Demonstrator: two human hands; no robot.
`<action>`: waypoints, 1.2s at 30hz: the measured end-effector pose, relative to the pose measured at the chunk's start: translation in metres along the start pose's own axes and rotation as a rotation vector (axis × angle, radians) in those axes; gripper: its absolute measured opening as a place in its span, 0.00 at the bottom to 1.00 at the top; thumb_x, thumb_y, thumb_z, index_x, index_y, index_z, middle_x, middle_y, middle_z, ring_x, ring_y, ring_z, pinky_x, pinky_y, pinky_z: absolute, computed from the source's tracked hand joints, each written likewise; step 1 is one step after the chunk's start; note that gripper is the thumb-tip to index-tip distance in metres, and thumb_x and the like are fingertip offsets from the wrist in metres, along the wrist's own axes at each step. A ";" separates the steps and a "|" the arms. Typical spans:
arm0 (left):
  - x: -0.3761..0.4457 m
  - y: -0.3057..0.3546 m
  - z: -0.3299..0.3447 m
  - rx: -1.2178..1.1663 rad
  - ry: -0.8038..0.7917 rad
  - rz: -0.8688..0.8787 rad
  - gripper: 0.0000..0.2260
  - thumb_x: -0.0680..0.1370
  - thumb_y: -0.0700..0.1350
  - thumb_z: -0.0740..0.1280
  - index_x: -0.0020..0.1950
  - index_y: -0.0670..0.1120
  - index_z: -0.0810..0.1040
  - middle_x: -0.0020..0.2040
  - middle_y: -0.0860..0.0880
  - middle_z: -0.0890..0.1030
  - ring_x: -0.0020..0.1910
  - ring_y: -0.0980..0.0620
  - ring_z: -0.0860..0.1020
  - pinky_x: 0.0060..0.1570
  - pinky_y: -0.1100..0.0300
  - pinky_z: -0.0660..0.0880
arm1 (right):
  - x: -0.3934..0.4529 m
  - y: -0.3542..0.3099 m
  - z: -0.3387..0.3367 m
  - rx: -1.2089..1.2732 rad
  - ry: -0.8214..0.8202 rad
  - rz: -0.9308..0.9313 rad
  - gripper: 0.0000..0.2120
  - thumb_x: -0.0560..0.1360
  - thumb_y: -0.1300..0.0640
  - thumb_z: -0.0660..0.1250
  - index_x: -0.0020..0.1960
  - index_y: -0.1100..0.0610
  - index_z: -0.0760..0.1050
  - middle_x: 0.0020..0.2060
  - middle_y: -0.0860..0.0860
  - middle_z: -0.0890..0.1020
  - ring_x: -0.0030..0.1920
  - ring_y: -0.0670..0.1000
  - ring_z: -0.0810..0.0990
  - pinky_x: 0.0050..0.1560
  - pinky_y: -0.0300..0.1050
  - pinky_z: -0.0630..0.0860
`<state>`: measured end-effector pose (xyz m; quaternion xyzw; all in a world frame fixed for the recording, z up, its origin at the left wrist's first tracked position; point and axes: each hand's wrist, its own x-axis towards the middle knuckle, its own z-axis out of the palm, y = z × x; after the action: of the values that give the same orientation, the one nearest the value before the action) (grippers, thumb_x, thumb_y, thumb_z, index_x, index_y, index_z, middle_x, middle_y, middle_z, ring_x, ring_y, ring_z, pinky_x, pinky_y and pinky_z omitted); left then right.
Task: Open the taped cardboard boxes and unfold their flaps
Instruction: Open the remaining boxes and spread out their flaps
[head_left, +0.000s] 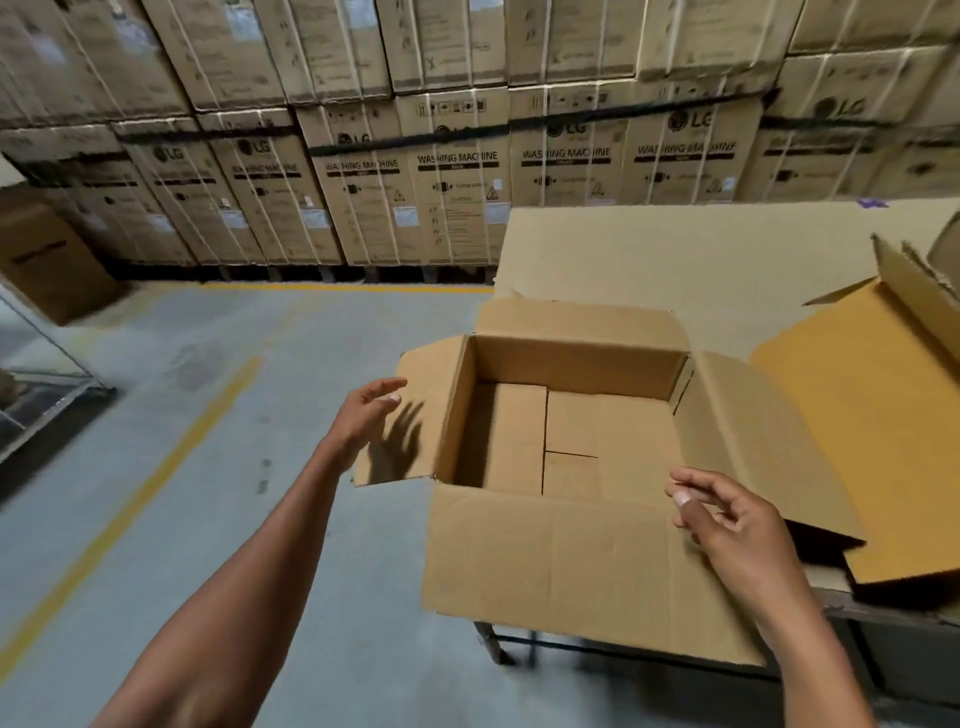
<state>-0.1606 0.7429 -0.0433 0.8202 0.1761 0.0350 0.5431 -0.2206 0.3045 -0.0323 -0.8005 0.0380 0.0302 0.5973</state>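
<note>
An open brown cardboard box (582, 364) stands in front of me with its flaps folded outward and nothing inside. My left hand (366, 415) hovers just left of the box's left flap (415, 415), fingers spread, casting a shadow on it without touching. My right hand (722, 514) floats over the near right corner, above the wide near flap (561, 561), fingers loosely curled and holding nothing. A second open box (872, 426) lies to the right, its yellowish flaps spread.
The boxes rest on a table covered with a cardboard sheet (675, 249); metal legs (498, 644) show below. A wall of stacked washing-machine cartons (457, 176) runs across the back. Grey concrete floor (234, 374) with yellow lines lies left. A metal rack (47, 384) is at far left.
</note>
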 end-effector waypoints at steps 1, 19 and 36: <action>0.009 -0.008 -0.005 0.013 -0.018 -0.011 0.15 0.80 0.36 0.64 0.60 0.53 0.81 0.66 0.48 0.79 0.65 0.51 0.76 0.58 0.61 0.70 | -0.002 -0.001 0.004 0.004 0.025 0.010 0.10 0.79 0.56 0.69 0.57 0.45 0.81 0.53 0.45 0.85 0.50 0.48 0.84 0.59 0.55 0.79; 0.048 0.012 -0.054 0.008 -0.178 0.161 0.20 0.77 0.40 0.72 0.67 0.57 0.80 0.64 0.57 0.81 0.65 0.56 0.77 0.65 0.56 0.72 | -0.022 -0.016 0.039 0.003 0.100 0.054 0.10 0.79 0.58 0.69 0.57 0.45 0.82 0.51 0.48 0.85 0.46 0.48 0.85 0.54 0.49 0.80; 0.036 0.021 -0.062 0.397 -0.131 0.304 0.28 0.72 0.29 0.73 0.68 0.50 0.79 0.65 0.48 0.80 0.65 0.47 0.76 0.60 0.57 0.71 | 0.075 -0.017 -0.029 -0.274 0.047 0.019 0.11 0.80 0.58 0.66 0.60 0.47 0.80 0.56 0.44 0.81 0.49 0.49 0.83 0.47 0.45 0.78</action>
<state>-0.1371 0.8018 -0.0042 0.9284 0.0185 0.0280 0.3700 -0.1442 0.2798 -0.0150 -0.8747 0.0552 0.0218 0.4810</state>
